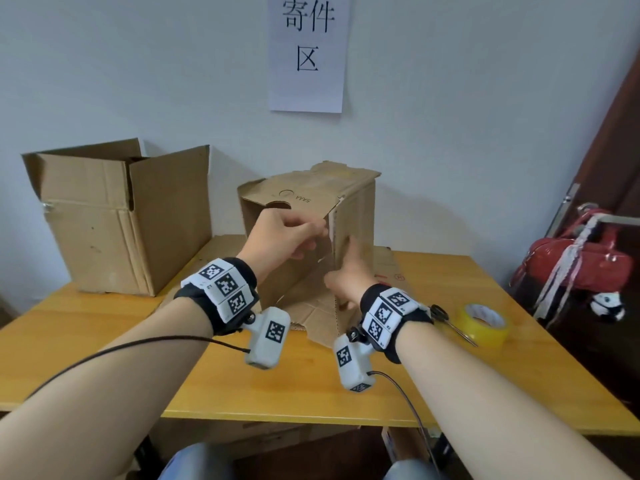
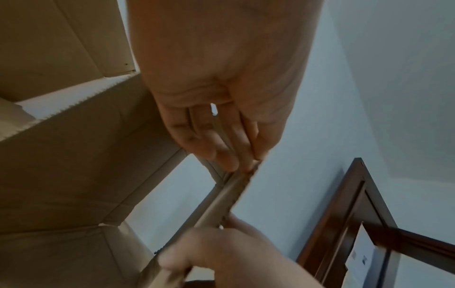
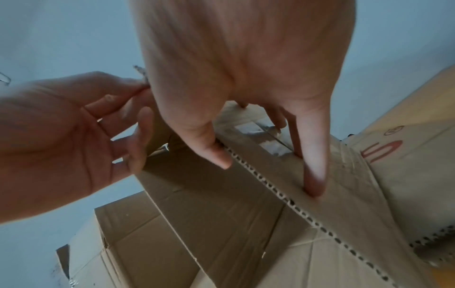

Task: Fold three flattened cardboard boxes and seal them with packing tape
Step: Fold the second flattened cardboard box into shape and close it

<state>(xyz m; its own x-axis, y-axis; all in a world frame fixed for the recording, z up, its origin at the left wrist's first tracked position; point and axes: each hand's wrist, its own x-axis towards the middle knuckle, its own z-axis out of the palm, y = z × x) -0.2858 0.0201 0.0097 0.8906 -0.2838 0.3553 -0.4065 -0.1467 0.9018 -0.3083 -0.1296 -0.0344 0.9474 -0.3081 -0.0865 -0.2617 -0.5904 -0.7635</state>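
At centre frame, the left hand (image 1: 284,233) is pinching the upper cut edge of the half-formed box (image 1: 353,206), fingers curled on the cardboard. The right hand (image 1: 348,275) is gripping the same edge lower down, thumb (image 3: 209,148) one side, straight fingers the other. Both hands are blocking the box's open side. Tape roll (image 1: 483,323) and scissors (image 1: 450,322) are lying at right on the table (image 1: 104,327). At upper left, a larger box (image 1: 121,216) is standing open-topped, contents unseen.

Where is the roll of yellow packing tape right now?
In the head view, the tape roll lies flat on the wooden table at its right side, just right of the right hand, beside the scissors.
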